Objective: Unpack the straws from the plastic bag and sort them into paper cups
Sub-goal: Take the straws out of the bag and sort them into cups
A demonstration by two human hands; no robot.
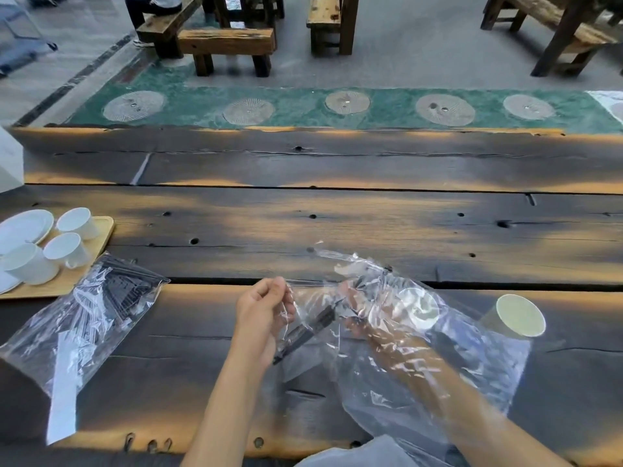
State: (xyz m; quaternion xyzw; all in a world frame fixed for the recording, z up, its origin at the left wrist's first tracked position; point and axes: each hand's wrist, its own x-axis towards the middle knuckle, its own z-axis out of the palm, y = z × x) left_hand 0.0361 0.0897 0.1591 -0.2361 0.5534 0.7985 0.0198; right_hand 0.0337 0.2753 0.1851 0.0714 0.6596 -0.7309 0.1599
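The table (337,224) was dark brown wood with amber patches; both bags (472,358) were clear, the straws (310,326) black; the cups (521,315) were white, pale green inside; the tray (97,237) was light wood, its mugs (72,222) white.

The right hand (354,298) is blurred inside the crinkled plastic bag (438,358), its grip unclear.
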